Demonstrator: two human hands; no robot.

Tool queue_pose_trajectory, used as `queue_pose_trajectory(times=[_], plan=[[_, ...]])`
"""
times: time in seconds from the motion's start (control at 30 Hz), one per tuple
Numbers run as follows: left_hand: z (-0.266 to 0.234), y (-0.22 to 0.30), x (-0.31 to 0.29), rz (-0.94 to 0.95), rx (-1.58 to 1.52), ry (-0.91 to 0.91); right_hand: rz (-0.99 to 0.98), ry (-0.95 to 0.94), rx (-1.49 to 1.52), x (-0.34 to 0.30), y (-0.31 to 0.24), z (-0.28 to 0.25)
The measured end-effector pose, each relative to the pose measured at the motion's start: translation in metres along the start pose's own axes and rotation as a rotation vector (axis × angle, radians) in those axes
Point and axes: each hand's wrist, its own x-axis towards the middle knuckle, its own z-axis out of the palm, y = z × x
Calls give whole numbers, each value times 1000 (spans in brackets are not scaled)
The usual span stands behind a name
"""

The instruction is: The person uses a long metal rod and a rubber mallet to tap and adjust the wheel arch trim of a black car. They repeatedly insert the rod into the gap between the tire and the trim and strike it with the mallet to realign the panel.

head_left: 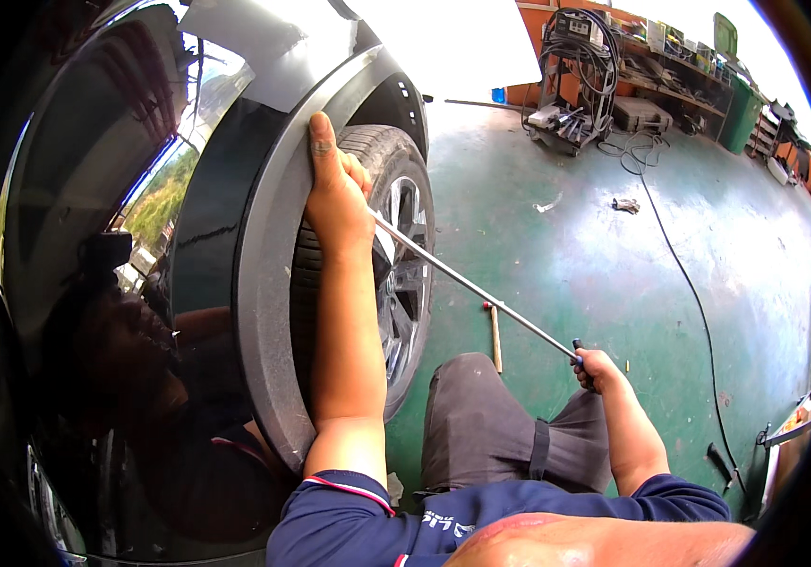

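Note:
A long, thin metal rod (481,293) slants across the front of the wheel. My right hand (598,369) is closed round its dark handle (577,356), out to the right of my knee. At the rod's far end my left hand (339,203) is closed on it, inside the wheel arch, with the thumb lying up against the grey arch trim (268,236). The rod's tip is hidden behind that hand. Close behind my left forearm is the tyre (377,146) with its spoked alloy rim (407,274). Glossy black bodywork (207,217) curves away to the left, with reflections in it.
A hammer with a wooden handle (496,340) lies on the green floor (556,255) beyond my knee. A black cable (684,274) runs along the right. At the back are a wheeled cart (566,113) hung with cables, a grey case (641,114), shelves (679,85) and a green bin (741,113).

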Motion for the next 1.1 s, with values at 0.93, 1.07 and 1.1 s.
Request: queue_pose_trajectory(times=[0.93, 1.07, 1.1], plan=[[0, 0, -1, 11, -4, 27, 19, 7, 3, -7, 11, 7], [2, 3, -4, 17, -58, 4, 21, -41, 80, 13, 32, 12], [3, 4, -4, 27, -79, -9, 15, -60, 110, 22, 42, 14]])
